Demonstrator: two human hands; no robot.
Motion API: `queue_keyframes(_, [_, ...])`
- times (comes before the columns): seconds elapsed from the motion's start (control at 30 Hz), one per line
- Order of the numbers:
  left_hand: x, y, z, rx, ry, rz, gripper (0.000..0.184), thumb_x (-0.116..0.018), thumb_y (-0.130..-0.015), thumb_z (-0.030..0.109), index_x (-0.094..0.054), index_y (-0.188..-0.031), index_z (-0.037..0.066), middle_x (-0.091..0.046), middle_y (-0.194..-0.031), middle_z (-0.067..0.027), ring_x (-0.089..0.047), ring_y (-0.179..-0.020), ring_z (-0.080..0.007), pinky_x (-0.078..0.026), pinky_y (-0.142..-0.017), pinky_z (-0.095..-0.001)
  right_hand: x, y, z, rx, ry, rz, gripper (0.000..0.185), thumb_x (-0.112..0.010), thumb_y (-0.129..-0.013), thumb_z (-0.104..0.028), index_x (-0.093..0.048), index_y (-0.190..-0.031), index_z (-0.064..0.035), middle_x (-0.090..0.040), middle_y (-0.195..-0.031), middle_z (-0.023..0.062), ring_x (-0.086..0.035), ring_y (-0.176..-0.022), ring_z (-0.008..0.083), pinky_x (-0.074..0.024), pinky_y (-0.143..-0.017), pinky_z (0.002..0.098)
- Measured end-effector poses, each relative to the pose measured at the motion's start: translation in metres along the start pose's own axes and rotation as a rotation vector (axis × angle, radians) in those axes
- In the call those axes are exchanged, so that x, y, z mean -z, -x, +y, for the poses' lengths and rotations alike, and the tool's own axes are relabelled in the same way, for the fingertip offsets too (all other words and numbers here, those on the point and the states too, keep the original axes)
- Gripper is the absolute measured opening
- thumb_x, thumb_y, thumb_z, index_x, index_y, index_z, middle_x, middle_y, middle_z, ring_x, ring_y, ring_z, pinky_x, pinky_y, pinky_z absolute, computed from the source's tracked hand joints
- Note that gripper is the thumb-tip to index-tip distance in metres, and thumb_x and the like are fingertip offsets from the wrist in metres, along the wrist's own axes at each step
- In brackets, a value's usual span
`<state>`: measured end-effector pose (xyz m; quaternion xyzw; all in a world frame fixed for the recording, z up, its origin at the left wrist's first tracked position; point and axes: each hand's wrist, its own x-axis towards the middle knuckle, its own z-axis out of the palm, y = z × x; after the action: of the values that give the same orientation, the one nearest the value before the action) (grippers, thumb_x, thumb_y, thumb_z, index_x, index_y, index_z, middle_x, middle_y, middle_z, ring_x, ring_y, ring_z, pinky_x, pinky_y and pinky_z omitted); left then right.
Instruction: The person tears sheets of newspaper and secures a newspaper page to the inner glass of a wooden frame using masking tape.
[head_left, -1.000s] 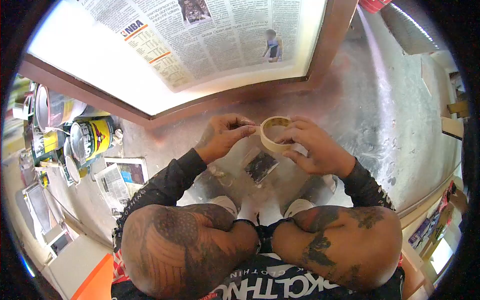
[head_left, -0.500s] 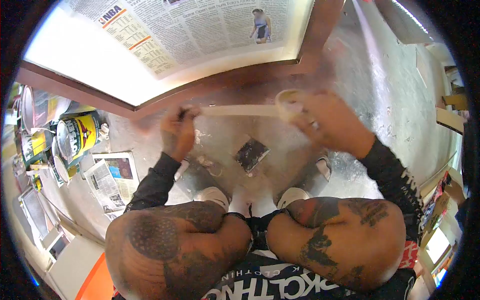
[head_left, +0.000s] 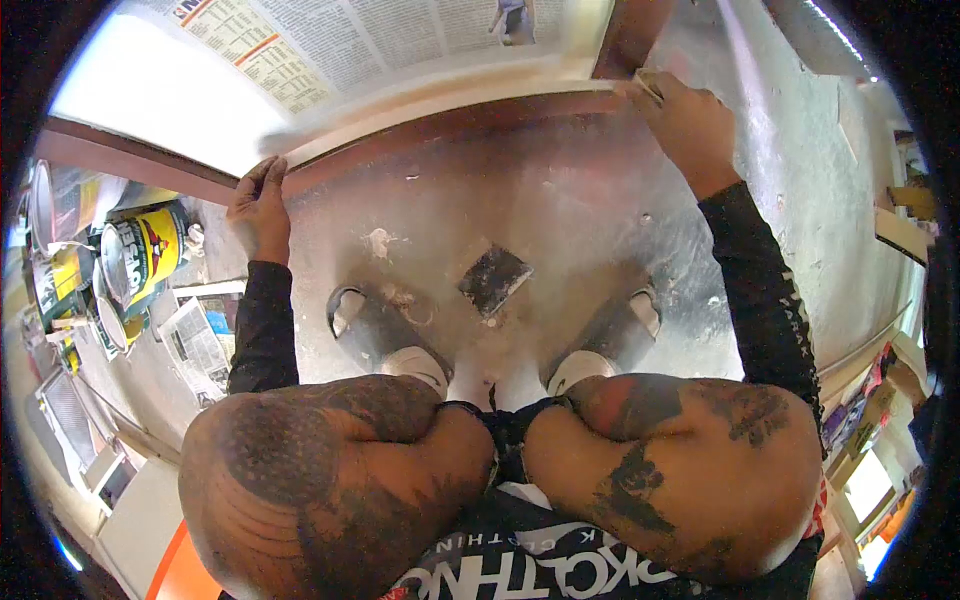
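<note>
A strip of masking tape [head_left: 450, 104] stretches between my two hands, along the lower edge of a brown frame [head_left: 400, 133]. My left hand [head_left: 262, 212] pinches the strip's end near the frame's lower left corner. Near the lower right corner, my right hand [head_left: 688, 130] is closed on the tape roll [head_left: 648, 84], which is mostly hidden by the fingers. Newspaper [head_left: 370, 50] covers part of the white panel inside the frame.
Paint cans [head_left: 150, 250] stand at the left, with newspapers [head_left: 197, 345] on the floor below them. A dark square piece [head_left: 496, 281] lies on the concrete floor between my feet. Wooden pieces [head_left: 900, 235] are at the right.
My hands have moved apart and up to the frame, the left going left and the right going right. A long strip has been pulled off the roll between them.
</note>
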<state>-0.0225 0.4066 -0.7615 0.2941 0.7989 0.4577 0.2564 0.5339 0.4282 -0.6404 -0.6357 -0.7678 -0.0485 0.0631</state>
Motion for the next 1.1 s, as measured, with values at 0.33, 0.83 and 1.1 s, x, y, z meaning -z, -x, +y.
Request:
queue_keyframes(0.33, [0.017, 0.071, 0.067, -0.317, -0.032, -0.171, 0.028, -0.077, -0.088, 0.012, -0.072, -0.110, -0.005, -0.073, -0.102, -0.0100, -0.066, -0.094, -0.0143, -0.052, -0.088, -0.0261, -0.002, -0.016, -0.032, -0.184, 0.040, -0.142, 0.058, -0.054, -0.087, -0.069, -0.075, -0.091, -0.0152, -0.073, -0.082, 0.0109, -0.071, -0.078, 0.0356, -0.0572, -0.065, 0.0460])
queue_keyframes(0.83, [0.016, 0.066, 0.070, -0.300, -0.045, -0.182, 0.030, -0.077, -0.088, 0.011, -0.070, -0.112, -0.006, -0.073, -0.106, -0.0122, -0.067, -0.099, -0.0158, -0.052, -0.092, -0.0277, -0.018, -0.024, -0.057, -0.320, 0.086, 0.012, 0.060, -0.057, -0.087, -0.066, -0.075, -0.076, -0.0090, -0.071, -0.073, 0.0154, -0.072, -0.068, 0.0354, -0.0574, -0.060, 0.0483])
queue_keyframes(1.1, [0.014, 0.064, 0.069, -0.313, 0.011, -0.185, 0.027, -0.078, -0.087, 0.012, -0.072, -0.107, -0.005, -0.073, -0.103, -0.0099, -0.066, -0.095, -0.0139, -0.052, -0.088, -0.0259, -0.005, -0.033, -0.064, -0.376, 0.073, -0.121, 0.062, -0.055, -0.088, -0.067, -0.077, -0.090, -0.0081, -0.073, -0.084, 0.0193, -0.072, -0.080, 0.0389, -0.0581, -0.069, 0.0486])
